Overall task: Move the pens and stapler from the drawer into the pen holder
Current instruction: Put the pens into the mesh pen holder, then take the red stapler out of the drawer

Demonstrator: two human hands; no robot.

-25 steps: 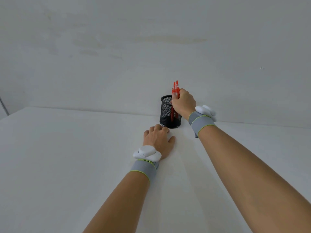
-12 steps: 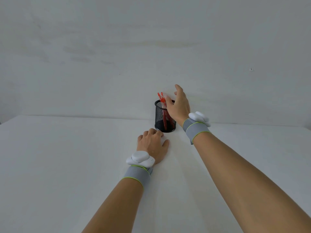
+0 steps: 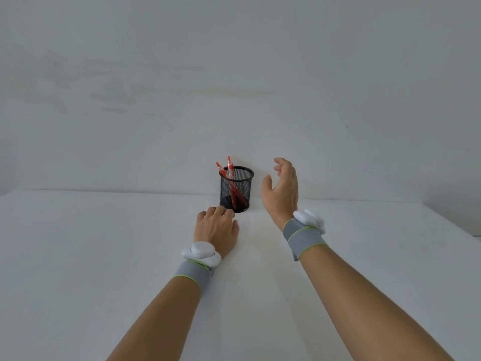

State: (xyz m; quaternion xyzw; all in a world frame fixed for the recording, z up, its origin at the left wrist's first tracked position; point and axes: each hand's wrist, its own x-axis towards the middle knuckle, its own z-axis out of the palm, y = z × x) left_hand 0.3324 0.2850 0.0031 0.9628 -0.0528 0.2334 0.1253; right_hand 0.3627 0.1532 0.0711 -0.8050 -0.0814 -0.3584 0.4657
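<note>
Two red pens (image 3: pixel 230 171) are seen standing in one black mesh pen holder (image 3: pixel 236 189). Both are tilted, their upper ends leaning toward the holder's left rim and rising above it, while their lower parts can be made out through the mesh, crossing down toward the bottom. Nothing else can be made out inside the holder. The holder is set upright on a white table (image 3: pixel 104 256), near the table's far edge and close to a pale wall (image 3: pixel 234 74).

Two hands are counted. The left hand (image 3: pixel 216 231) is laid palm down on the table just in front of the holder, its fingers bent and its knuckles near the holder's base; whether they touch it cannot be told, and nothing is gripped. The right hand (image 3: pixel 282 190) is held in the air just to the right of the holder, apart from it, fingers loosely spread and curved, empty.

Each wrist is wrapped in one grey band with a green edge, the left band (image 3: pixel 191 276) and the right band (image 3: pixel 303 238), and one white device is carried on each.
</note>
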